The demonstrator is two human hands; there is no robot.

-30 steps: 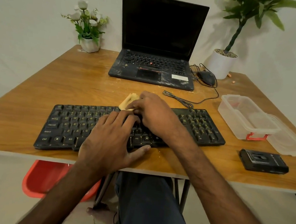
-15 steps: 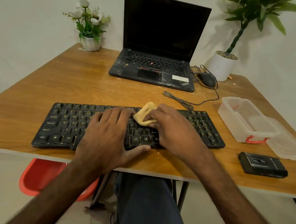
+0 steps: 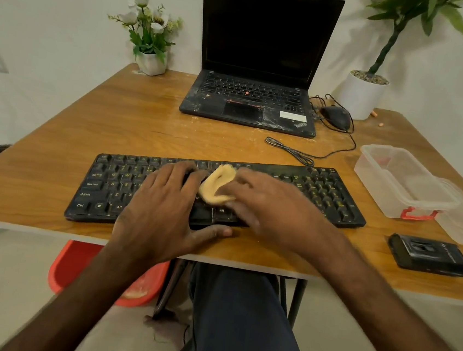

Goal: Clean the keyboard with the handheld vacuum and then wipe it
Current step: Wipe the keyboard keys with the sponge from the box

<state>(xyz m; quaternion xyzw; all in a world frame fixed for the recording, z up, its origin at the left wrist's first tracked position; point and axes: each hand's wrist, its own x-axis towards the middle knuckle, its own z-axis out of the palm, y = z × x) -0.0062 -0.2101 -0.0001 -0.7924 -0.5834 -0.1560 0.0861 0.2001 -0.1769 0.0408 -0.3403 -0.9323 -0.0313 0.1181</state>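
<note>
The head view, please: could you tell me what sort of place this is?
Likely a home desk or small office: a wooden table holds a laptop, keyboard and potted plant.

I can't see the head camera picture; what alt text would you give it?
A person's right hand holds a yellow cloth on a black keyboard while the left hand rests flat on the keys. An open laptop stands behind on the wooden table.
</note>
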